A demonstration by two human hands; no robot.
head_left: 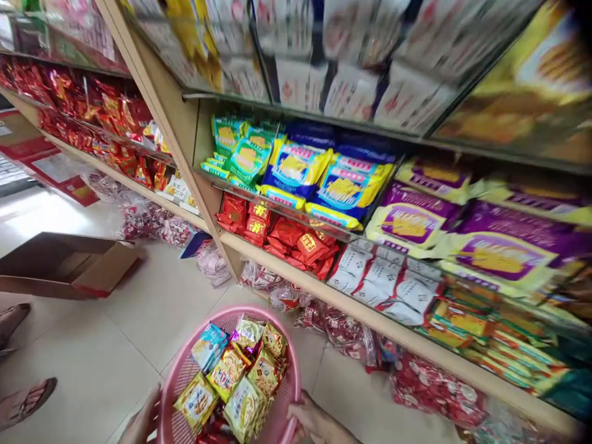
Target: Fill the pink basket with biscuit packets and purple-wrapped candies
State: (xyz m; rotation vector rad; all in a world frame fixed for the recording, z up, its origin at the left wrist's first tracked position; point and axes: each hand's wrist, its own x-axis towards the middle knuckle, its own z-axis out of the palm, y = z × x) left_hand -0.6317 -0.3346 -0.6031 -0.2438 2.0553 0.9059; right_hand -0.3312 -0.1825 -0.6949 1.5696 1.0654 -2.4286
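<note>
A pink plastic basket with a perforated wall is held low in front of me. Several small snack packets lie in it: a blue one, a red and yellow one, pale green ones and a yellow one. On the basket's right rim, my right hand is closed with its fingers curled over the edge. Against the left side rests my left hand, partly cut off by the frame's bottom edge; its grip is mostly hidden behind the basket.
Shelves hold blue and yellow packets, purple packets and red packets. Bagged goods lie on the floor beneath the shelf edge. An open cardboard box stands at left, near another person's sandalled foot.
</note>
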